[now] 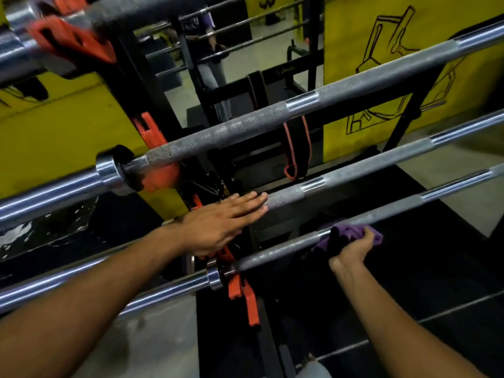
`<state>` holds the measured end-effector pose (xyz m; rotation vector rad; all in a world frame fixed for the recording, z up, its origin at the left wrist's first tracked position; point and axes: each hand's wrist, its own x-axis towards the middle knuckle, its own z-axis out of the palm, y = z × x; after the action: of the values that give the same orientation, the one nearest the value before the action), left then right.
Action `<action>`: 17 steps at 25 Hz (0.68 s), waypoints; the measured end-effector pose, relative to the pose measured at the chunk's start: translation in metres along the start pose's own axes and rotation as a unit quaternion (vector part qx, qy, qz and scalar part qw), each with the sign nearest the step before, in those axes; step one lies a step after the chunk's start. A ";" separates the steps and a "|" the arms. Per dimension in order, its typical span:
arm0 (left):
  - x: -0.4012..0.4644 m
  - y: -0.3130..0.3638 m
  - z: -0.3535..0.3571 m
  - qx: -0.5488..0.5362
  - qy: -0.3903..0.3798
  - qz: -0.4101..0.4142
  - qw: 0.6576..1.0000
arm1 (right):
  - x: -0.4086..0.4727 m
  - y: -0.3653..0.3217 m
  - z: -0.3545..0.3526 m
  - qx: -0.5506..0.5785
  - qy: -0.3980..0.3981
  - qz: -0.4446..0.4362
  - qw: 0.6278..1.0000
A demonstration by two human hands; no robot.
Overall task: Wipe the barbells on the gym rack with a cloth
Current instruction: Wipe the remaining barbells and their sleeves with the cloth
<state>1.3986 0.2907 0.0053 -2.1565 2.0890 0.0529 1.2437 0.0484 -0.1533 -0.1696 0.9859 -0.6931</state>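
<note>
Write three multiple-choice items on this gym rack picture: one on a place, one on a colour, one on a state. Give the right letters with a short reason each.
1. Where is the cloth?
A. On the floor
B. On the lowest barbell
C. On the top barbell

2. What colour is the cloth?
A. Purple
B. White
C. Green

3. How is the left hand?
A. Gripping the cloth
B. Clenched in a fist
C. Flat, fingers straight

Answers:
1 B, the right hand holds the cloth against the lowest barbell.
2 A, purple folds show above the fingers.
3 C, the straight fingers reach to the middle barbell.
</note>
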 end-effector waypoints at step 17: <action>0.008 -0.005 0.001 -0.081 0.011 0.012 0.997 | -0.077 0.115 0.020 0.069 0.029 0.148 0.986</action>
<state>1.4036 0.2835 0.0033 -2.2308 2.1940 0.2090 1.2855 0.1808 -0.1376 0.1186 0.9902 -0.4922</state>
